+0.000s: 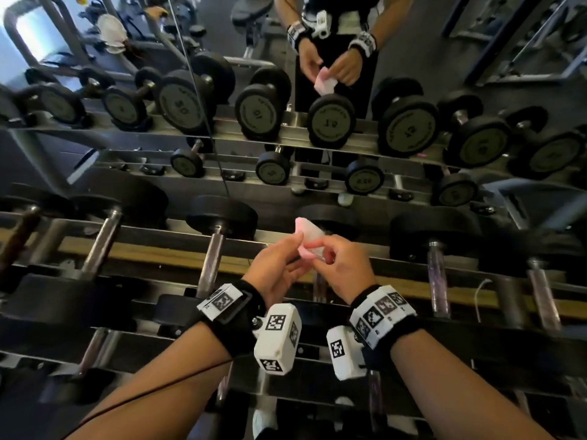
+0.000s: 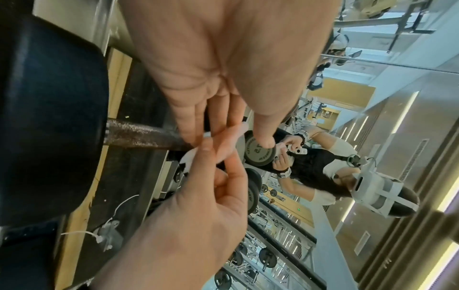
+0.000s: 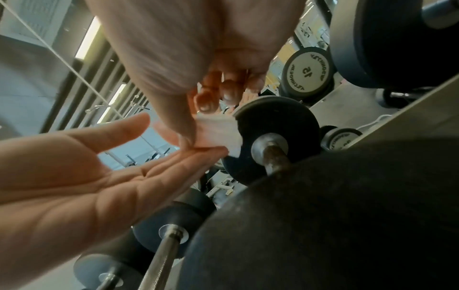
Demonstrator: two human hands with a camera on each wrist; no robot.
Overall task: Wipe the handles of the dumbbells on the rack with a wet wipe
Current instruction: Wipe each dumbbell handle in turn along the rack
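A folded pink-white wet wipe [image 1: 309, 233] [image 3: 218, 131] [image 2: 233, 135] is held up between both hands above the top row of the dumbbell rack [image 1: 152, 250]. My right hand [image 1: 320, 252] [image 3: 198, 125] pinches it between thumb and curled fingers. My left hand [image 1: 293, 249] [image 3: 174, 157] lies flat, its straight fingers touching the wipe from below and its thumb apart. Below the hands lies a dumbbell with a dark, rusty handle [image 2: 144, 135] [image 3: 275, 157], mostly hidden in the head view. Neighbouring steel handles [image 1: 212, 265] [image 1: 436, 281] lie to either side.
Black dumbbell heads [image 1: 222, 217] line the far side of the row. A mirror [image 1: 349, 74] behind the rack reflects the dumbbells and the person. A thin white cable [image 1: 479, 293] hangs over the rack rail at the right. Lower rack tiers sit beneath my forearms.
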